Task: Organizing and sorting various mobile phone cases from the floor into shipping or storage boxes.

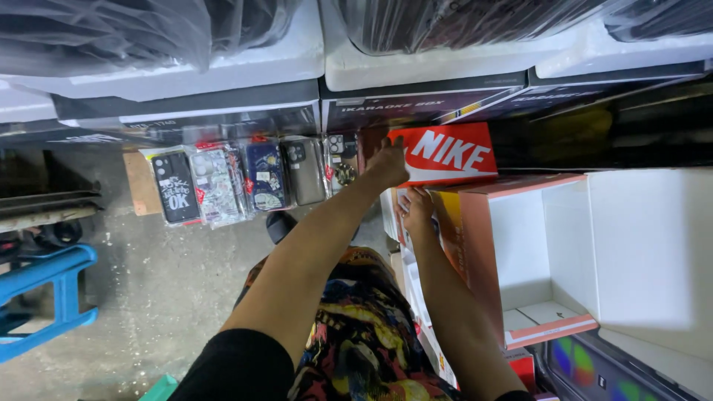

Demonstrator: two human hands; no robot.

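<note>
My left hand (388,162) reaches forward and grips the left end of a red shoe-box lid (453,154) with a white logo, right next to a row of packaged phone cases (245,182). My right hand (417,210) sits lower, its fingers curled on the left edge of an open orange shoe box (475,245) with a white, empty inside. Both arms stretch out over my patterned, colourful trousers (364,334).
White foam blocks (245,63) and dark plastic-wrapped goods fill the top. Dark printed cartons (416,108) lie under them. A blue plastic stool (44,289) stands at the left on the grey concrete floor (163,282). A large white box wall (646,245) is at the right.
</note>
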